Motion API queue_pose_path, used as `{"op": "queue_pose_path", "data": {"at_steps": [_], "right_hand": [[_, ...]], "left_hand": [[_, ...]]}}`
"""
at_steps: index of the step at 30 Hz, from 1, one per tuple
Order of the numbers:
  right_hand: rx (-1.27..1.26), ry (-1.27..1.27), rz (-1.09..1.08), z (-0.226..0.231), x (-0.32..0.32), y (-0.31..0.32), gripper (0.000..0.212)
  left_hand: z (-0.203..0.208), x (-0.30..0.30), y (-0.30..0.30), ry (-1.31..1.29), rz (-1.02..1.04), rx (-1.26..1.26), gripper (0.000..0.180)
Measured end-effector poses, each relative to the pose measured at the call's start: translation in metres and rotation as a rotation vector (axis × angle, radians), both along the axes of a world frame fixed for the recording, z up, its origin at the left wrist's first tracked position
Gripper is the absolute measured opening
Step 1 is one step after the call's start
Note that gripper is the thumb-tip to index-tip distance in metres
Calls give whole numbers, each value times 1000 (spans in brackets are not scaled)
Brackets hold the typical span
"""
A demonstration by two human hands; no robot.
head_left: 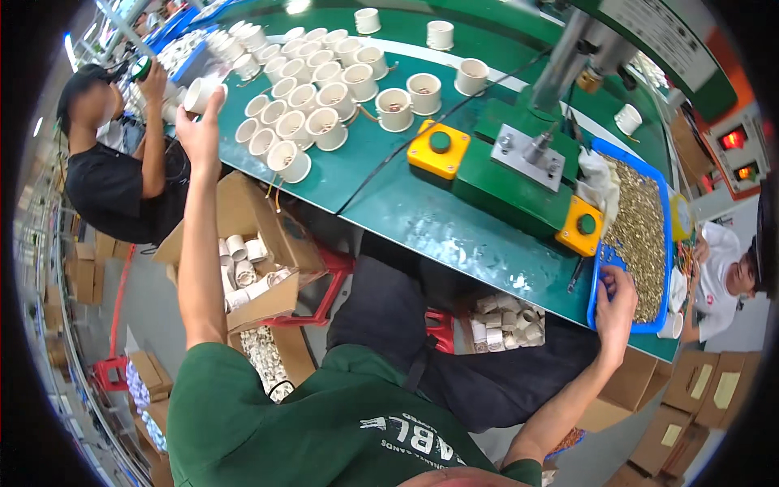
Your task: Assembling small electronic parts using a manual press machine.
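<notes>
My left hand (pixel 200 134) is raised at the table's left end, its fingers closed around a white cylindrical plastic housing (pixel 197 97). To its right, many similar white housings (pixel 326 128) stand in rows, several with wires or small metal parts inside. My right hand (pixel 618 302) reaches into the near left part of a blue tray (pixel 667 213) heaped with small brass-coloured pieces (pixel 639 235). Its fingers are bent and drawn together; what they pinch, if anything, is too small to make out. Between my hands stands a green bench press (pixel 527 158) with a metal fixture plate.
Yellow boxes with green buttons (pixel 438 151) (pixel 579 226) flank the press. A black cable (pixel 381 166) crosses the green table (pixel 422 231). Below are cartons of white parts (pixel 251 276) (pixel 507 323). A co-worker (pixel 114 162) sits at left, another person (pixel 718 276) at right.
</notes>
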State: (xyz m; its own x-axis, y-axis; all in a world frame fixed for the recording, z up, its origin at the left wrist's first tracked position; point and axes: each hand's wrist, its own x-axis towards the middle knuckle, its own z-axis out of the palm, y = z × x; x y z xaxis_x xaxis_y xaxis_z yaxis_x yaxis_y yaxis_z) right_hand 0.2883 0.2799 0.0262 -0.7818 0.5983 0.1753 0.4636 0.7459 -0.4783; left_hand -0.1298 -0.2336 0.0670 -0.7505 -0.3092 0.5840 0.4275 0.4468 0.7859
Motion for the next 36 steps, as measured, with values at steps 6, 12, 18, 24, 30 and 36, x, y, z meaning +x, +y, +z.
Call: {"op": "queue_pose_path", "data": {"at_steps": [6, 12, 18, 24, 30, 36], "right_hand": [[-39, -54, -41, -7, -7, 7, 23], [-87, -51, -82, -2, -7, 11, 21], [-140, -22, -99, -6, -8, 14, 13], [-128, -13, -151, 2, -11, 5, 10], [-30, 69, -194, 7, -4, 1, 6], [-40, 131, -273, 20, -16, -3, 7]], "left_hand": [[-70, -74, -108, -376, -18, -238, 63], [-67, -77, -89, -494, -312, -243, 76], [5, -120, -91, -632, -251, -891, 83], [17, -215, 103, -54, -261, -919, 61], [-39, -302, 243, -362, -353, -1231, 93], [-40, -318, 216, -283, -154, -1098, 61]]}}
